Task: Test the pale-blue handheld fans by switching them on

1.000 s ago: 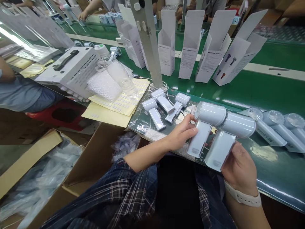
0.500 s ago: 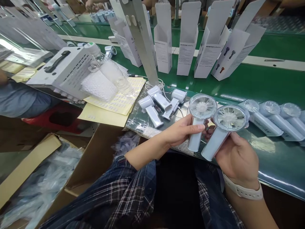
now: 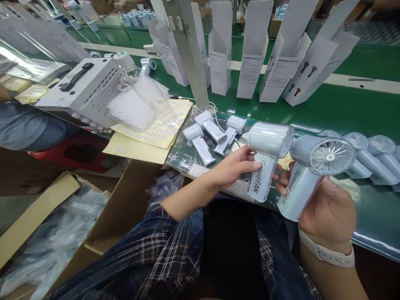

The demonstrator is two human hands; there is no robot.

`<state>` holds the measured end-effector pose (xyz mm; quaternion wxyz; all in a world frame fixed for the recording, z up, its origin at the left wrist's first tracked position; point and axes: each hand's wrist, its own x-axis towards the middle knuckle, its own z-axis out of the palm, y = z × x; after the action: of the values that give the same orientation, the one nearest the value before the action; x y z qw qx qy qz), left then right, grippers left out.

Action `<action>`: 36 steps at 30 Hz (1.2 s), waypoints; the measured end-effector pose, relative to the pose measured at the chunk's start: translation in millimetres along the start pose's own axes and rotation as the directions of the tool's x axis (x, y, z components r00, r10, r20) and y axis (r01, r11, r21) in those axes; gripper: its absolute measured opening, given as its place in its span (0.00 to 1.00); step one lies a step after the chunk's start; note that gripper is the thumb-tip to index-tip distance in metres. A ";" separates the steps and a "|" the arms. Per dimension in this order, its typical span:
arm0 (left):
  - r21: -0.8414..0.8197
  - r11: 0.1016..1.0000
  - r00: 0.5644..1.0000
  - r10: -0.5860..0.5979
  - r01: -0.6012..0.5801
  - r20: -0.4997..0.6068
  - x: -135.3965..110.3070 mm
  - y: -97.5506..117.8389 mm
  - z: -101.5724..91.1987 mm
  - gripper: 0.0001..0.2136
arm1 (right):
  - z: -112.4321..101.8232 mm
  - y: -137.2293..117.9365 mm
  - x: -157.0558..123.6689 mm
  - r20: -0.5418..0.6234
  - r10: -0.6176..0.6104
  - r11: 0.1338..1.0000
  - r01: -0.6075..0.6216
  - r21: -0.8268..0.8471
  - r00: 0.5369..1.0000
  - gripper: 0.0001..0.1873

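Observation:
My left hand is wrapped round the handle of a light blue handheld fan, held upright with its head pointing right. In my right hand is a second handheld fan, tilted, its clear-bladed face turned toward the right. Dark "Speed FAN" lettering shows on both handles. Both fans are above the near edge of the green bench, side by side. Just left of them several more blue fans lie loosely on the bench mat. To the right, a row of fans lies partly behind my right hand's fan.
Open white boxes stand in a row on the green belt, behind a metal post. Left are yellow sticker sheets, a plastic bottle and a white machine. A cardboard box sits below. Another person's sleeve shows at far left.
Both fans have been turned in my hands, so their heads now point right and the lettered sides of the handles show. My right hand has shifted slightly right and down.

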<state>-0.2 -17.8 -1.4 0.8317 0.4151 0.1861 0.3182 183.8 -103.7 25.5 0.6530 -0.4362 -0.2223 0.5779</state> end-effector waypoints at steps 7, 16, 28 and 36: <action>-0.042 0.998 0.998 -0.056 0.055 -0.007 1.7 -1.2 1.0 0.29 | -4.7 2.8 -8.8 -0.083 -0.051 0.993 0.041 -0.109 0.995 0.16; -0.116 0.989 0.996 -0.088 0.088 0.001 3.2 -5.1 -0.2 0.28 | -9.6 4.1 -12.9 -0.085 -0.071 0.985 0.056 -0.164 0.994 0.20; 0.185 0.982 0.993 -0.014 0.036 -0.119 3.6 1.3 5.7 0.33 | -27.2 20.5 6.8 -0.201 -0.149 0.986 0.131 -0.101 0.968 0.13; 0.611 0.771 0.977 0.215 -0.180 0.016 -1.8 12.1 5.3 0.15 | -26.2 12.1 -5.9 0.104 -0.347 0.835 0.358 -0.418 0.932 0.26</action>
<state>-3.1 -16.6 11.6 0.6102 0.6690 0.2567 0.3379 196.4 -118.1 3.1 0.6330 -0.5141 -0.4283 0.3893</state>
